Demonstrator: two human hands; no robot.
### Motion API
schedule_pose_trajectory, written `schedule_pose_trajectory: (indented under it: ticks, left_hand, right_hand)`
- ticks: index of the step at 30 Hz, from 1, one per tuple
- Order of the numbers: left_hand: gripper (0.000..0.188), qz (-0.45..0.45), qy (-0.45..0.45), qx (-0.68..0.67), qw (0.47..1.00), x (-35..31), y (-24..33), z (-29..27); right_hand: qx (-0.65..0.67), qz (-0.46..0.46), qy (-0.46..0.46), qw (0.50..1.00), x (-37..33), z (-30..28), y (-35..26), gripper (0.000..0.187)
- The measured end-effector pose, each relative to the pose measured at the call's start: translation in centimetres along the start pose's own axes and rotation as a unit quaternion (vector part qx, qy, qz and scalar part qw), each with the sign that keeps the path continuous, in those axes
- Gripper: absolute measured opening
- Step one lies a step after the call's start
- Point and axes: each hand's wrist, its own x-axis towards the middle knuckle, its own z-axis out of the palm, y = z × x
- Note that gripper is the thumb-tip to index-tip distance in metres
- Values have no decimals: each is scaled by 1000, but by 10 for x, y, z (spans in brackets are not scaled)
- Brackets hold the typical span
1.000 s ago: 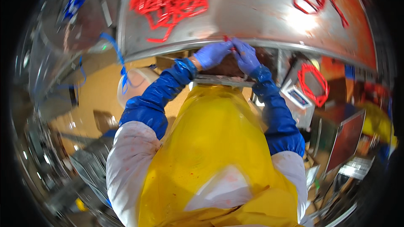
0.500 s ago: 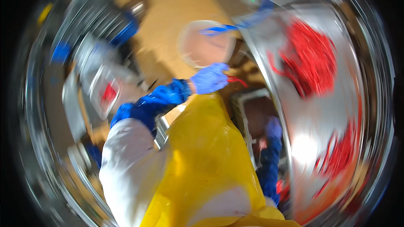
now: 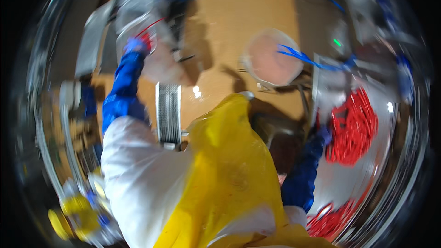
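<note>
My left hand [image 3: 136, 46], in a purple-blue glove, is at the mouth of a clear plastic container [image 3: 125, 36] on the far left. Thin red strips [image 3: 147, 39] show beside its fingers, which are too smeared to tell if they grip any. On the right, my right hand [image 3: 325, 134], gloved alike, is at the left edge of a heap of red strips [image 3: 351, 128] on a metal table [image 3: 342, 179]. Its fingers are blurred and partly hidden against the heap.
A round, pale tub [image 3: 273, 59] with blue ties [image 3: 298, 55] stands ahead, left of the table. A second red pile [image 3: 333, 218] lies nearer me on the table. Below is a brown floor with a drain grate [image 3: 168, 112]. Yellow-and-clear objects [image 3: 80, 213] sit at lower left.
My view has turned. My left hand, which held a red strip near the round tub, is now over at the clear container. My right hand has gone from beside the table edge to the red heap.
</note>
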Motion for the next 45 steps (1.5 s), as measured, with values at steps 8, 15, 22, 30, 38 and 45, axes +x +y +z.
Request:
schedule_pose_trajectory:
  ticks: [8, 15, 22, 30, 38, 45]
  left_hand:
    - [73, 757, -118, -187, 615, -247, 456, -68]
    - [41, 959, -42, -234, 157, -515, 588, -138]
    - [25, 920, -38, -178, 348, -435, 767, -65]
    - [44, 838, -8, -63, 542, -408, 793, -125]
    - [31, 959, -95, -98, 249, -580, 701, -29]
    - [21, 988, 81, 47, 124, -527, 725, -41]
  right_hand:
    - [311, 43, 28, 949, -178, -148, 5, 30]
    - [556, 178, -161, 796, -330, -285, 40, 25]
    - [613, 163, 256, 729, -461, -482, 222, 35]
    - [560, 255, 305, 726, -411, -453, 298, 27]
    - [557, 260, 42, 787, -203, -188, 150, 33]
    - [397, 219, 234, 860, -168, -234, 242, 34]
